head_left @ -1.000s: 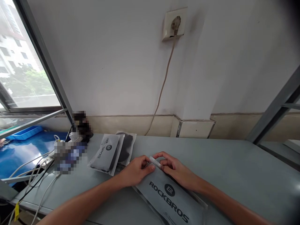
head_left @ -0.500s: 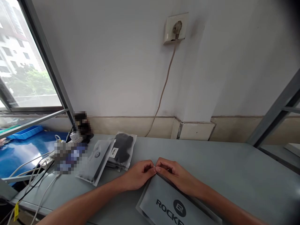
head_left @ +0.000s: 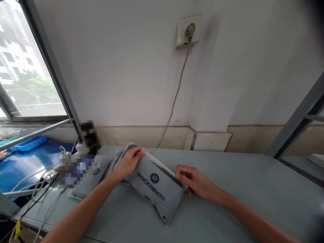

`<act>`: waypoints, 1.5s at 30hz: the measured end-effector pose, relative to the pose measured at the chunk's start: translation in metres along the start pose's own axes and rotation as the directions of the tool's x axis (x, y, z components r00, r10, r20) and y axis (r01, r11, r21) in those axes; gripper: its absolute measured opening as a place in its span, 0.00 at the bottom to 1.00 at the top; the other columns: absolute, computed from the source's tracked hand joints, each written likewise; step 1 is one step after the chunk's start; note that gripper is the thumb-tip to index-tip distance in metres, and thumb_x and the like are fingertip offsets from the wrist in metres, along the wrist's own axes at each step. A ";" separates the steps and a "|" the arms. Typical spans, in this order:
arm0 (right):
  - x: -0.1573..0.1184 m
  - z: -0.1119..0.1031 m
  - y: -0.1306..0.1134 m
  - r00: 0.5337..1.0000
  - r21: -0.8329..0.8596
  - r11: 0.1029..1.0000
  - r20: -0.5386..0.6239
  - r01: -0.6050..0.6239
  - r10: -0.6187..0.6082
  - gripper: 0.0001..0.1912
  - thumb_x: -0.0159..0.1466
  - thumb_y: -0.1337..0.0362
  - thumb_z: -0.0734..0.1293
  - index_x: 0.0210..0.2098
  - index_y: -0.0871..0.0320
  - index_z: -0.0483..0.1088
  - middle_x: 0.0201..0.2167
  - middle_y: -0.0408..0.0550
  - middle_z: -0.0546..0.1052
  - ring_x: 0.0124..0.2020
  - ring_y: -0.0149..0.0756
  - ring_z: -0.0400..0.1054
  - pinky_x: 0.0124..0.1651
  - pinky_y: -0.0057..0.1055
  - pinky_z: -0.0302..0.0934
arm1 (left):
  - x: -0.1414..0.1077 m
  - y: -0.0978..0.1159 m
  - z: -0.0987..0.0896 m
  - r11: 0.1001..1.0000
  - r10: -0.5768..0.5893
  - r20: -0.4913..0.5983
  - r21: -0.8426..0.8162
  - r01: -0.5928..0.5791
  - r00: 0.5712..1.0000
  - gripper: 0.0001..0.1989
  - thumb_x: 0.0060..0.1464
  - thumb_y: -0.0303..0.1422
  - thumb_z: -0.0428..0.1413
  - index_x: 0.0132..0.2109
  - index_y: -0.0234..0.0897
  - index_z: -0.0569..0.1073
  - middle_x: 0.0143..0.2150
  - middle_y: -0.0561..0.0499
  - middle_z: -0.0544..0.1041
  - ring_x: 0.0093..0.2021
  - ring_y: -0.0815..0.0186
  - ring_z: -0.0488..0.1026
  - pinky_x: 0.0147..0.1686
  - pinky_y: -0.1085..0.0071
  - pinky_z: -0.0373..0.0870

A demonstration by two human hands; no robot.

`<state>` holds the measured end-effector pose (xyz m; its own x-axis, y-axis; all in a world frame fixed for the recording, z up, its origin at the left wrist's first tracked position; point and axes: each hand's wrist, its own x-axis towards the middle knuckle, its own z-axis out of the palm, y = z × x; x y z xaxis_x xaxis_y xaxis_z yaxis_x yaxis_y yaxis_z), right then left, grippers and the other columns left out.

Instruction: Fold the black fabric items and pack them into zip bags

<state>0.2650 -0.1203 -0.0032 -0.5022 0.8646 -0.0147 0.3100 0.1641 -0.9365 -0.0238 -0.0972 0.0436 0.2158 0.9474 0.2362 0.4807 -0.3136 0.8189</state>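
A frosted plastic bag (head_left: 154,185) printed ROCKBROS, with something dark inside, is held tilted over the grey table. My left hand (head_left: 129,162) pinches its upper left corner between thumb and fingers. At the bag's right corner, my right hand (head_left: 193,180) grips the edge with thumb and curled fingers. Behind my left hand and the bag, other packed bags (head_left: 117,157) are partly hidden. Another frosted bag (head_left: 95,173) lies flat to the left, next to my left forearm.
The grey table (head_left: 240,189) runs along a wall with a plugged-in socket (head_left: 188,31). On the left are white cables (head_left: 48,209), a power strip (head_left: 54,170), a metal frame and a blue tray (head_left: 29,143). Another frame stands at right.
My hands have moved apart, the left one up and leftward, the right one slightly right. The printed bag has moved up and left. The flat bag at left has shifted leftward.
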 end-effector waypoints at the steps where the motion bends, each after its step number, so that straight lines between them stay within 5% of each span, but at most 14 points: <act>1: 0.000 -0.002 0.002 1.000 -0.002 1.000 -0.002 -0.016 0.016 0.18 0.71 0.49 0.62 0.30 0.53 0.64 0.22 0.38 0.68 0.22 0.31 0.61 0.25 0.27 0.55 | 0.002 -0.002 -0.004 0.999 0.010 -0.051 0.048 -0.008 0.999 0.19 0.68 0.47 0.47 0.33 0.40 0.66 0.32 0.53 0.68 0.35 0.62 0.65 0.36 0.69 0.61; 6: -0.002 -0.010 0.005 1.000 -0.085 0.996 -0.008 0.017 -0.017 0.16 0.72 0.55 0.62 0.29 0.53 0.64 0.22 0.40 0.72 0.24 0.33 0.65 0.29 0.29 0.58 | 0.001 -0.009 -0.001 0.980 0.067 -0.185 0.195 -0.030 0.980 0.19 0.71 0.46 0.43 0.35 0.41 0.65 0.31 0.54 0.70 0.35 0.61 0.68 0.36 0.68 0.61; 10: -0.003 -0.008 -0.004 0.987 0.027 0.987 -0.032 0.155 -0.155 0.15 0.73 0.50 0.62 0.36 0.52 0.70 0.35 0.43 0.73 0.32 0.34 0.68 0.38 0.32 0.65 | -0.009 -0.003 0.018 0.982 0.094 -0.073 0.172 -0.080 0.993 0.18 0.72 0.45 0.43 0.36 0.41 0.66 0.32 0.54 0.71 0.34 0.62 0.68 0.35 0.68 0.62; 13: -0.006 -0.001 -0.012 0.982 0.127 0.981 0.097 0.149 -0.162 0.17 0.72 0.48 0.63 0.41 0.52 0.75 0.38 0.45 0.74 0.34 0.36 0.68 0.39 0.32 0.65 | -0.019 0.003 0.035 0.985 0.094 0.043 0.138 -0.099 0.995 0.18 0.72 0.44 0.44 0.40 0.41 0.71 0.34 0.54 0.74 0.35 0.63 0.70 0.36 0.68 0.63; 18: -0.011 0.011 -0.016 0.962 0.191 0.982 0.269 -0.001 -0.052 0.12 0.66 0.52 0.72 0.40 0.54 0.77 0.37 0.44 0.77 0.37 0.38 0.69 0.38 0.31 0.64 | -0.031 0.004 0.056 0.993 0.068 -0.022 0.093 -0.066 0.997 0.14 0.73 0.44 0.45 0.49 0.42 0.71 0.30 0.56 0.72 0.31 0.63 0.69 0.35 0.68 0.61; 23: -0.010 0.016 -0.019 0.986 0.147 0.988 0.155 0.039 -0.062 0.14 0.56 0.58 0.78 0.40 0.53 0.76 0.36 0.42 0.78 0.39 0.40 0.71 0.42 0.32 0.66 | -0.033 0.004 0.059 0.994 0.105 -0.123 0.040 -0.101 0.987 0.13 0.72 0.43 0.47 0.53 0.43 0.71 0.29 0.57 0.67 0.30 0.64 0.67 0.33 0.68 0.61; 29: -0.013 0.017 -0.024 0.972 0.156 0.987 0.227 0.030 -0.066 0.12 0.61 0.53 0.74 0.37 0.54 0.77 0.38 0.44 0.78 0.40 0.42 0.71 0.42 0.34 0.68 | -0.034 0.006 0.059 0.990 0.131 -0.172 -0.026 -0.137 0.976 0.14 0.72 0.44 0.48 0.55 0.43 0.69 0.35 0.53 0.73 0.36 0.62 0.72 0.38 0.66 0.67; 32: -0.011 0.011 -0.018 0.989 0.153 0.984 0.098 0.093 -0.109 0.14 0.66 0.49 0.70 0.39 0.53 0.73 0.38 0.43 0.75 0.39 0.38 0.69 0.40 0.31 0.66 | -0.030 0.000 0.056 0.992 0.093 -0.264 -0.064 -0.113 0.960 0.19 0.71 0.47 0.50 0.62 0.44 0.65 0.47 0.47 0.77 0.46 0.59 0.75 0.43 0.64 0.70; 35: -0.007 0.004 -0.010 0.977 0.114 0.974 -0.101 0.196 -0.185 0.15 0.71 0.46 0.65 0.43 0.51 0.69 0.38 0.43 0.73 0.38 0.37 0.68 0.39 0.32 0.66 | -0.022 -0.006 0.053 0.979 0.002 -0.330 -0.193 -0.069 0.944 0.30 0.67 0.50 0.56 0.67 0.45 0.57 0.65 0.40 0.68 0.59 0.55 0.71 0.50 0.62 0.73; 38: -0.004 0.001 -0.006 0.950 0.106 0.966 -0.238 0.234 -0.203 0.17 0.71 0.44 0.63 0.45 0.50 0.68 0.41 0.45 0.75 0.41 0.40 0.70 0.42 0.34 0.68 | -0.018 -0.007 0.053 0.897 -0.103 -0.141 -0.441 0.031 0.985 0.34 0.64 0.53 0.58 0.68 0.43 0.57 0.69 0.37 0.65 0.61 0.51 0.72 0.51 0.59 0.75; 41: -0.003 0.003 -0.004 0.958 0.182 0.961 -0.236 0.209 -0.164 0.20 0.69 0.43 0.66 0.51 0.49 0.69 0.47 0.48 0.78 0.45 0.43 0.73 0.45 0.38 0.71 | -0.021 -0.002 0.056 0.843 -0.017 0.095 -0.533 0.066 0.995 0.29 0.63 0.54 0.58 0.61 0.39 0.67 0.59 0.38 0.76 0.55 0.51 0.77 0.50 0.59 0.76; 45: -0.001 0.005 -0.002 0.991 0.282 0.951 -0.072 0.130 -0.114 0.27 0.64 0.44 0.72 0.56 0.51 0.72 0.51 0.50 0.80 0.52 0.51 0.75 0.53 0.44 0.72 | -0.028 0.003 0.060 0.864 0.079 0.086 -0.502 -0.025 0.993 0.20 0.68 0.49 0.55 0.56 0.40 0.69 0.51 0.45 0.81 0.47 0.58 0.79 0.48 0.63 0.75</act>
<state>0.2606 -0.1241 -0.0034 -0.4749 0.8721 0.1177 0.0017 0.1346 -0.9909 0.0225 -0.1286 0.0080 0.3254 0.9107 0.2543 -0.0166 -0.2634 0.9645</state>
